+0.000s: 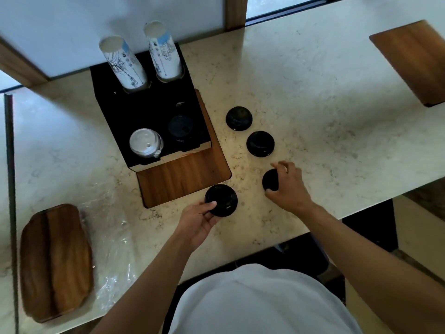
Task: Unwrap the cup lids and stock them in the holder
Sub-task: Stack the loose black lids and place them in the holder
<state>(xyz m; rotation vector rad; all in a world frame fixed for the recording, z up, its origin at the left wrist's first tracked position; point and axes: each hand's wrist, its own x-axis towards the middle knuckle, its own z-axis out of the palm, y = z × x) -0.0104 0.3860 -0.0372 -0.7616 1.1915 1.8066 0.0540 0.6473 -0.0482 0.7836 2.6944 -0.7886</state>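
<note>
You stand at a self-serve coffee station, likely in a café or hotel lounge; a long pale stone counter [313, 80] runs beneath a window; a black holder [134, 109] carries two tall sleeves of printed paper cups [125, 63], a stack of white lids [144, 142] and black lids [180, 127]; wooden boards [416, 61] lie on the counter.

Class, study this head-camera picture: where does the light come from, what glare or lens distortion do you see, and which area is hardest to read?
Head view: daylight enters from the window at the top; glare glints off the clear plastic wrap; wide-angle distortion bows the counter edges; the black lids inside the black holder nearly vanish.
</note>
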